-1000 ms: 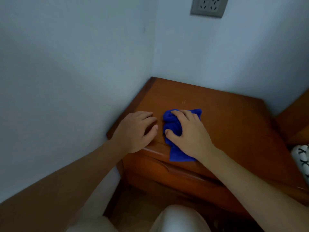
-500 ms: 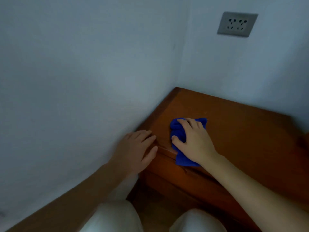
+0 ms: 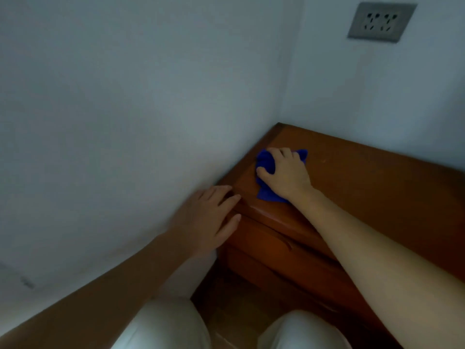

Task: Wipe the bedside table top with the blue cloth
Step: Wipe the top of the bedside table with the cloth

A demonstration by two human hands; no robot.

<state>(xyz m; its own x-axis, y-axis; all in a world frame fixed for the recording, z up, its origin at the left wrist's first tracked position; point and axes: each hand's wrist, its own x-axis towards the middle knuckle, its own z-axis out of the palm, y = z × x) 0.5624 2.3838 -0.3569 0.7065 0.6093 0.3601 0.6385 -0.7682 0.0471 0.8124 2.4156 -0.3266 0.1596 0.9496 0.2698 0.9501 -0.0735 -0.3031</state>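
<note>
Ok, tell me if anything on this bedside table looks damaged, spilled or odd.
Nothing much stands out. The right hand holds the bunched blue cloth on the table top near the wall corner; the left hand rests at its front edge. One faint pale mark shows right of the cloth, too small to identify.

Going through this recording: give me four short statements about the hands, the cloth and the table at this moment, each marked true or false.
1. The right hand grips the bunched blue cloth on the brown wooden bedside table top. True.
2. The blue cloth lies by the top's right edge. False: it lies near the left edge, close to the pale wall.
3. The left hand holds a second cloth. False: it holds nothing; its straight fingers rest at the table's front left corner.
4. A grey wall socket sits on the wall above the table. True.
</note>
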